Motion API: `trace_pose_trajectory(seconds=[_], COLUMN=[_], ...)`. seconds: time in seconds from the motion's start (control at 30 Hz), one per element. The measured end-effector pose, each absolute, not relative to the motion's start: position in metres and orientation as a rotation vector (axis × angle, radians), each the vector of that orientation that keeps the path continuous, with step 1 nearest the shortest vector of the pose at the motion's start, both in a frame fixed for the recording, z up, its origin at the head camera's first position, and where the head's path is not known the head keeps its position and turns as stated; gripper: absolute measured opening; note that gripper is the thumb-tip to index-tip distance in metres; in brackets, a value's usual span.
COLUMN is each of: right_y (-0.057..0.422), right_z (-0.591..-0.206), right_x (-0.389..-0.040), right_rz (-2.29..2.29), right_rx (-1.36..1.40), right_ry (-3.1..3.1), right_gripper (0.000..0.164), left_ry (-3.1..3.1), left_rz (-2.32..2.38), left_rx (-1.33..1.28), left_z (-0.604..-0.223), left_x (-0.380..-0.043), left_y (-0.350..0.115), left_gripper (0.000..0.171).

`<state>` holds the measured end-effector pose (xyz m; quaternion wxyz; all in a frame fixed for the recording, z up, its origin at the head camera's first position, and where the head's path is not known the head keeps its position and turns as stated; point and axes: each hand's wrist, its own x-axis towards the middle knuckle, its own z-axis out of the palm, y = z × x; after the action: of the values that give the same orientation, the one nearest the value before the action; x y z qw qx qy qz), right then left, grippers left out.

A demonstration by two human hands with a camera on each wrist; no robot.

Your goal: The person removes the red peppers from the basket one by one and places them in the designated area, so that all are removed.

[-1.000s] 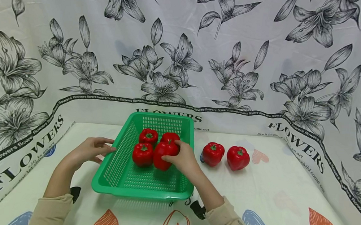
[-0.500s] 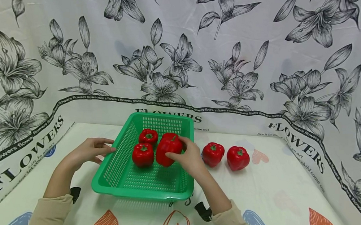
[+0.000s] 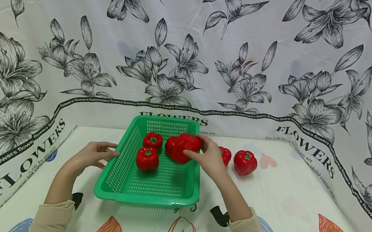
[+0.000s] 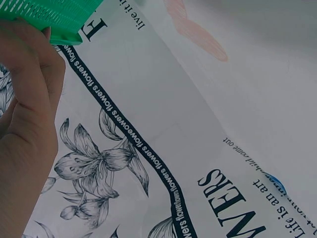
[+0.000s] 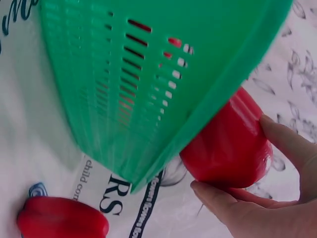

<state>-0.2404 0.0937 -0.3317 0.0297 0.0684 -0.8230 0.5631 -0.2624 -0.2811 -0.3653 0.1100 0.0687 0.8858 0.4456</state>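
Observation:
In the head view, my right hand grips a red bell pepper between thumb and fingers, raised at the right rim of the green basket. The right wrist view shows this pepper partly behind the rim. Another pepper in the basket is largely covered by the held one. Two more, a front pepper and a back pepper, stand on the basket's left side, stems up. My left hand touches the left rim with loosely bent fingers.
Right of the basket, two red bell peppers lie on the heart-printed tablecloth: a near pepper, partly hidden by my right hand, and a farther pepper. A flower-printed cloth rises behind the table.
My right hand has lifted the pepper from among the others and carried it right to the basket's right rim. My left hand has stayed in place.

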Motion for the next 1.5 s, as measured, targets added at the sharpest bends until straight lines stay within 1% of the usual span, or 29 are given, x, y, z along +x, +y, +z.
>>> trace_pose_trajectory(seconds=[0.67,0.93,1.13,1.5], right_y=[0.145,0.166,0.183,0.218], right_z=[-0.329,-0.326,-0.322,-0.324], right_x=[-0.247,-0.247,-0.249,-0.247], right_rz=[1.789,1.791,1.71,1.703], right_rx=[0.02,-0.011,-0.1,-0.254], right_ry=[-2.477,-2.436,-2.46,-2.402], right_gripper=[0.074,0.077,0.078,0.082], left_ry=[2.605,2.602,2.596,2.601], left_rz=[1.31,1.311,1.318,1.314], left_rx=[0.196,0.195,0.19,0.195], left_z=[-0.364,-0.364,-0.363,-0.362], left_x=[-0.261,-0.261,-0.261,-0.26], left_y=[-0.281,-0.281,-0.28,-0.279], left_gripper=[0.067,0.067,0.068,0.067])
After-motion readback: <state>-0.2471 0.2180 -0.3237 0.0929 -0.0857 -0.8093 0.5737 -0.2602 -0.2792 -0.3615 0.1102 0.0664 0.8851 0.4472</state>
